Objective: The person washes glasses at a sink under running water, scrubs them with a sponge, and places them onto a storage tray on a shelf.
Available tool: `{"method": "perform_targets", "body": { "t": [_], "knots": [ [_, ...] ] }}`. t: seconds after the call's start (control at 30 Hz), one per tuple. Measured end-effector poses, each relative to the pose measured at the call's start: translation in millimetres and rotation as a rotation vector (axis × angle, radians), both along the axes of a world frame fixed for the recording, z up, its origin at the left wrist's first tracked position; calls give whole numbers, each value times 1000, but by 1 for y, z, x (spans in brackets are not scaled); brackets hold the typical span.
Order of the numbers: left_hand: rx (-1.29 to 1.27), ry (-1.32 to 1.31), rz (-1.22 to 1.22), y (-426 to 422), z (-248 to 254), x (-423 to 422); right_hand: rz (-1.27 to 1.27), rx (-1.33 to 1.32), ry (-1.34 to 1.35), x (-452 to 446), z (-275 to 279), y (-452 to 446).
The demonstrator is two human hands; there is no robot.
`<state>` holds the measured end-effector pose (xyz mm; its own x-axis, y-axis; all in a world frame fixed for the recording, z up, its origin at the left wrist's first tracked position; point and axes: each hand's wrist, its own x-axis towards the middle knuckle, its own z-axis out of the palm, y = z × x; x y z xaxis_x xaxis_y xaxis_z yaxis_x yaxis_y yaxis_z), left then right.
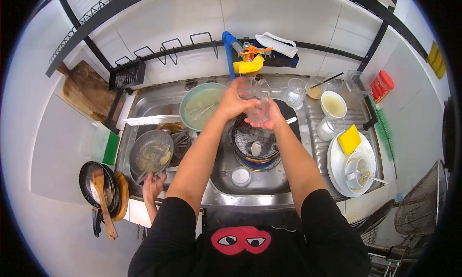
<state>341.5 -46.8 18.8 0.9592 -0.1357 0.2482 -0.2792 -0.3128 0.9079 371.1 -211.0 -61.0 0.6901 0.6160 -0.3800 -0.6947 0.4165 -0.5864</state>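
Observation:
My left hand [237, 100] is wrapped round the side of a clear drinking glass [259, 100], held in front of the blue tap pipe [229, 56]. My right hand [272, 117] cups the same glass from below, its fingers curled at the base. Under my hands, the right sink basin holds a dark round pan [243, 147] with a spoon [256, 148] in it. A small white round container [241, 176] lies nearer me in that basin. Left of my hands stands a pale green bowl [195, 95] of cloudy water with utensils inside.
Another person's hand [154, 185] grips a food-smeared pan [151, 154] over the left basin. Several glasses [294, 92], a white bowl [333, 105] and stacked white plates [334, 173] with a yellow sponge [349, 140] sit right. Frying pans [86, 176] stand far left.

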Motion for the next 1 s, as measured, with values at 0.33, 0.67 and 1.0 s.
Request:
{"method": "perform_targets", "body": {
  "t": [0.33,0.67,1.0],
  "knots": [
    [-244,134,234,-32,-14,6,-174,7,-47,-21,16,-39],
    [-584,230,259,-19,-35,-24,-134,-187,-62,-21,19,-25],
    [123,-186,245,-3,2,-48,-147,46,-25,-13,-9,30]
  ]
}}
